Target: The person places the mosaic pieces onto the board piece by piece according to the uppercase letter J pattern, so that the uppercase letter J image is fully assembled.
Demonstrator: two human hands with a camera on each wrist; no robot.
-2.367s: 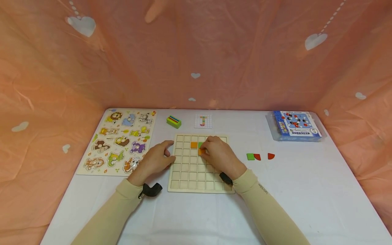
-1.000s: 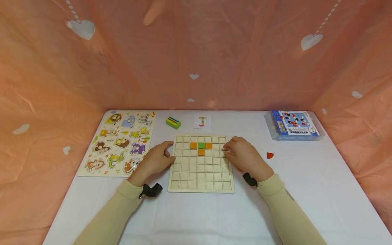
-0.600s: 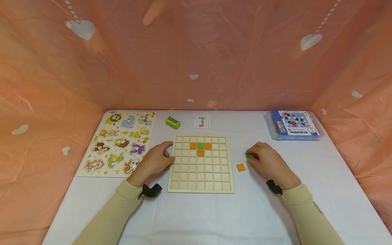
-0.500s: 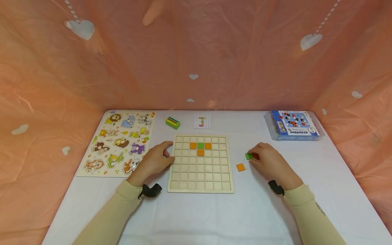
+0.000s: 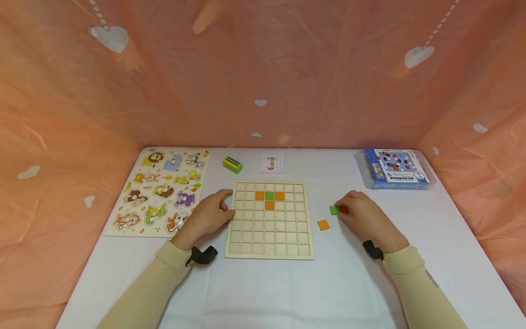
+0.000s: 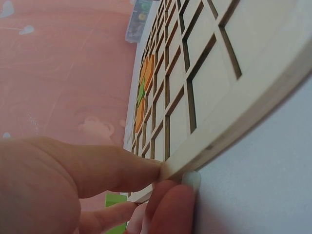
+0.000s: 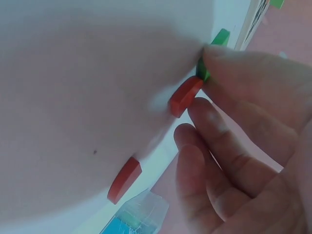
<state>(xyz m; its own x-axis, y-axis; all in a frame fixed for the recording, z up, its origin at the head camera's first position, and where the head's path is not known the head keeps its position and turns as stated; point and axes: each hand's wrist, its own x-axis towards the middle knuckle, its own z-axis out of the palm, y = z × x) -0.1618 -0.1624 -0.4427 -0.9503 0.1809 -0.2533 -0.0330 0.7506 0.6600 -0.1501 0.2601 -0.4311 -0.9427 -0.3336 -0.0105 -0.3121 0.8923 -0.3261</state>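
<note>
My left hand [image 5: 209,211] touches the left edge of the pale wooden grid board [image 5: 246,236], thumb and index finger spread apart along it. In the board sit three orange tiles [image 5: 269,205] and a green tile [image 5: 270,195], in a T. To the right of the board, my right hand [image 5: 363,218] has its fingertips at another green tile [image 5: 334,210] and a red quarter-circle tile [image 5: 344,209], which lie side by side. I cannot tell which of them it pinches. A second red quarter-circle tile [image 7: 125,180] lies on the table, hidden from the head view.
A loose orange tile [image 5: 323,225] lies right of the board. Behind the board are a gridded picture card [image 5: 271,163] and a green block with coloured stripes [image 5: 233,164]. An animal puzzle board [image 5: 164,191] lies left, a boxed molecule kit [image 5: 396,168] back right.
My right hand has left the board and moved right to the green and red tiles. A third orange tile now shows in the board. The left hand has stayed in place.
</note>
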